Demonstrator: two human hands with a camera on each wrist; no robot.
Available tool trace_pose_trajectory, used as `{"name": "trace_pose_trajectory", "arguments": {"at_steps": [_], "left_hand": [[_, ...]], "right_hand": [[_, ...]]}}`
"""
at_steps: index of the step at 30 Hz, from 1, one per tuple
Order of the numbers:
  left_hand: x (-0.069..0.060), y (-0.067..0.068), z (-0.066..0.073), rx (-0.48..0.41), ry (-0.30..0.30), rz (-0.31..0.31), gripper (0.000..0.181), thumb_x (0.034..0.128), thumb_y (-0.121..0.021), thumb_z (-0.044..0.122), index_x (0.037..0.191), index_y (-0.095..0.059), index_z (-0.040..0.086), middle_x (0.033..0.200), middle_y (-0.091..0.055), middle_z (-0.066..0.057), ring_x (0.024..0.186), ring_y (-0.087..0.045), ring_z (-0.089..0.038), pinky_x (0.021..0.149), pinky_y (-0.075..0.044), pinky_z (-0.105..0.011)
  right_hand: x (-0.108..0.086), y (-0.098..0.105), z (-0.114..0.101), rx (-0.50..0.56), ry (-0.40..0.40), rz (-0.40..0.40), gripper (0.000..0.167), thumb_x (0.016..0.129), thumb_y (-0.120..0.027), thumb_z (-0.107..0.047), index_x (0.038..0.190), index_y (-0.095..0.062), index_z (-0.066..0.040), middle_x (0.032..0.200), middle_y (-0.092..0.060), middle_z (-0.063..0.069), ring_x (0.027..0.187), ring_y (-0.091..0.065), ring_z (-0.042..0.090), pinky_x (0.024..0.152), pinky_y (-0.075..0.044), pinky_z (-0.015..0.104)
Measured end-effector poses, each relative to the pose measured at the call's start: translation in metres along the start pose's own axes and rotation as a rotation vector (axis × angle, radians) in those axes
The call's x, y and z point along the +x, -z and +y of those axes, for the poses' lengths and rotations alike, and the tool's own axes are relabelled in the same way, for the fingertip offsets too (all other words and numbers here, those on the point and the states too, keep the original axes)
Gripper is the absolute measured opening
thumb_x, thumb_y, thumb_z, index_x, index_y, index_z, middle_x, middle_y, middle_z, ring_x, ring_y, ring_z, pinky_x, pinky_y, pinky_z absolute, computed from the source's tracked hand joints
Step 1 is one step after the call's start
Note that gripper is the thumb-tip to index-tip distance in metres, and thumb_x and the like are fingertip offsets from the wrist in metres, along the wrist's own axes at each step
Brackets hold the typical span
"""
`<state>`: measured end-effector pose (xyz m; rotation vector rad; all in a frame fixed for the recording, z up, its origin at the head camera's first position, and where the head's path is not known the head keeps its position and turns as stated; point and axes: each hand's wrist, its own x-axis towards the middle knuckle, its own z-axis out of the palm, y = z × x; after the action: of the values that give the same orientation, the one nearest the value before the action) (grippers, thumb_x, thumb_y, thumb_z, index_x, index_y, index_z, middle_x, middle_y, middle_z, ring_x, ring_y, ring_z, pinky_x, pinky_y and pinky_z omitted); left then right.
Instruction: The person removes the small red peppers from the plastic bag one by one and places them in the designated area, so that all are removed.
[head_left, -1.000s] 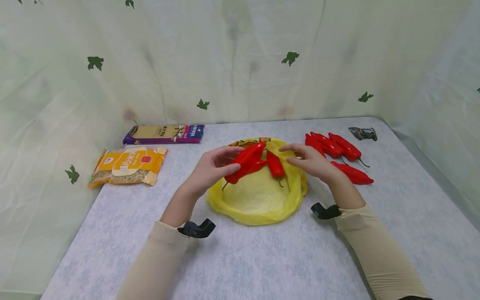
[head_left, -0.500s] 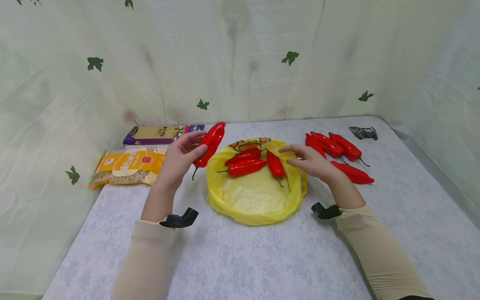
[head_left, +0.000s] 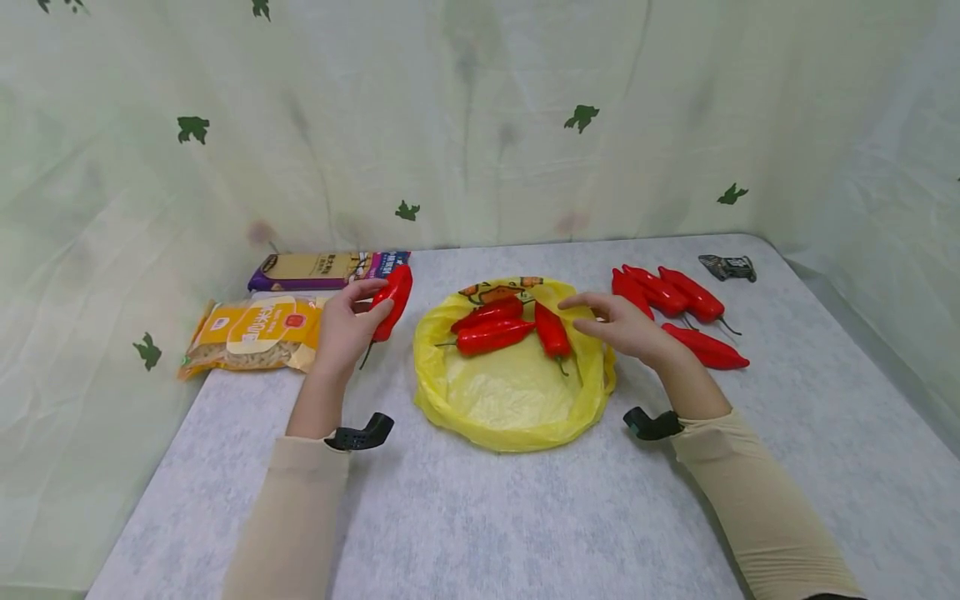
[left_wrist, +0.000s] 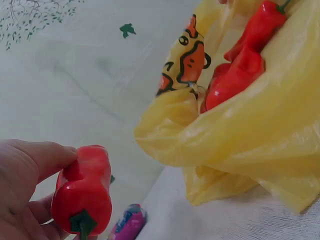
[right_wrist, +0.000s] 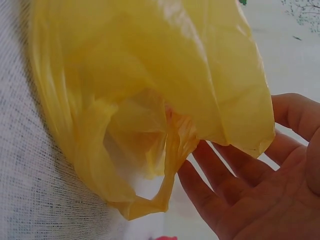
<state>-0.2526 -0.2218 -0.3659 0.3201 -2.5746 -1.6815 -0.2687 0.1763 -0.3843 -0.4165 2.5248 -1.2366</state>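
Observation:
My left hand (head_left: pixel 339 333) pinches a red chili pepper (head_left: pixel 394 298) between thumb and fingers, left of the yellow plastic bag (head_left: pixel 517 435). Its green stem hangs downward in the head view. In the left wrist view that pepper's stem end faces the camera, the thumb lying along its side. Several more red peppers (head_left: pixel 495 336) lie inside the bag, whose mouth is spread wide. At the bag's right rim is my right hand (head_left: pixel 622 325), its fingers extended and touching the yellow plastic, as the right wrist view shows.
Several red peppers (head_left: pixel 705 347) lie on the table (head_left: pixel 525 533) to the right, near a small dark packet (head_left: pixel 727 267). At left are an orange food bag (head_left: pixel 255 335) and a purple-and-tan package (head_left: pixel 315 272). A pale curtain (head_left: pixel 480 125) hangs behind the table.
My left hand has carried the pepper from above the bag leftward, then lowered it slightly beside the orange food bag. My right hand has stayed at the bag's rim.

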Motion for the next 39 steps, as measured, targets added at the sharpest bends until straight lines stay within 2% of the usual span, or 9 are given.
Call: {"name": "trace_pose_trajectory", "arguments": {"at_steps": [2,6,14,22,26,32,39], "left_hand": [[0.002,0.000,-0.004,0.046,0.003,0.000,0.044,0.0960,-0.067,0.030,0.138,-0.058,0.026,0.146,-0.051,-0.005,0.129,-0.048,-0.026,0.103,-0.054,-0.043],[0.006,0.001,-0.014,0.083,0.015,-0.007,0.040,0.0976,-0.064,0.028,0.138,-0.059,0.024,0.146,-0.052,-0.005,0.129,-0.048,-0.026,0.105,-0.052,-0.042],[0.015,0.003,-0.031,0.196,0.093,-0.011,0.043,0.0986,-0.062,0.030,0.141,-0.057,0.023,0.145,-0.050,-0.010,0.131,-0.045,-0.029,0.103,-0.053,-0.043],[0.021,0.003,-0.044,0.252,0.054,-0.019,0.041,0.0989,-0.061,0.027,0.139,-0.060,0.019,0.144,-0.053,-0.011,0.123,-0.047,-0.031,0.104,-0.051,-0.043],[0.022,0.002,-0.048,0.294,0.052,-0.013,0.043,0.0994,-0.060,0.025,0.142,-0.057,0.018,0.144,-0.052,-0.013,0.125,-0.047,-0.033,0.106,-0.050,-0.046],[0.025,0.001,-0.049,0.331,0.050,0.029,0.046,0.0993,-0.060,0.024,0.144,-0.055,0.017,0.144,-0.050,-0.017,0.126,-0.047,-0.034,0.107,-0.049,-0.049],[0.020,-0.001,-0.039,0.329,0.015,0.042,0.048,0.0986,-0.060,0.027,0.145,-0.053,0.018,0.146,-0.047,-0.017,0.133,-0.044,-0.034,0.110,-0.047,-0.052]], "right_hand": [[0.000,0.000,0.000,0.001,-0.002,0.002,0.039,0.097,-0.062,-0.027,0.136,-0.059,-0.026,0.152,-0.048,0.007,0.141,-0.039,0.033,0.111,-0.043,0.058],[0.000,0.000,0.000,-0.002,-0.005,0.003,0.039,0.097,-0.062,-0.027,0.136,-0.059,-0.026,0.152,-0.049,0.007,0.141,-0.040,0.033,0.111,-0.043,0.057],[0.000,0.000,-0.002,-0.008,0.005,0.000,0.038,0.097,-0.062,-0.028,0.135,-0.060,-0.025,0.150,-0.050,0.007,0.139,-0.041,0.033,0.112,-0.042,0.058],[0.000,0.000,-0.001,-0.018,0.003,-0.003,0.039,0.097,-0.063,-0.029,0.135,-0.060,-0.024,0.151,-0.050,0.008,0.140,-0.041,0.034,0.112,-0.042,0.059],[0.001,-0.001,0.001,-0.025,-0.004,-0.004,0.039,0.096,-0.063,-0.029,0.135,-0.060,-0.025,0.151,-0.050,0.008,0.139,-0.041,0.033,0.112,-0.042,0.058],[0.002,-0.002,0.002,-0.028,-0.017,-0.004,0.039,0.096,-0.064,-0.028,0.134,-0.060,-0.027,0.151,-0.049,0.006,0.138,-0.041,0.032,0.111,-0.043,0.058],[0.001,-0.003,0.001,-0.021,-0.034,-0.023,0.040,0.097,-0.062,-0.028,0.137,-0.058,-0.028,0.153,-0.046,0.006,0.141,-0.038,0.031,0.112,-0.042,0.058]]}}
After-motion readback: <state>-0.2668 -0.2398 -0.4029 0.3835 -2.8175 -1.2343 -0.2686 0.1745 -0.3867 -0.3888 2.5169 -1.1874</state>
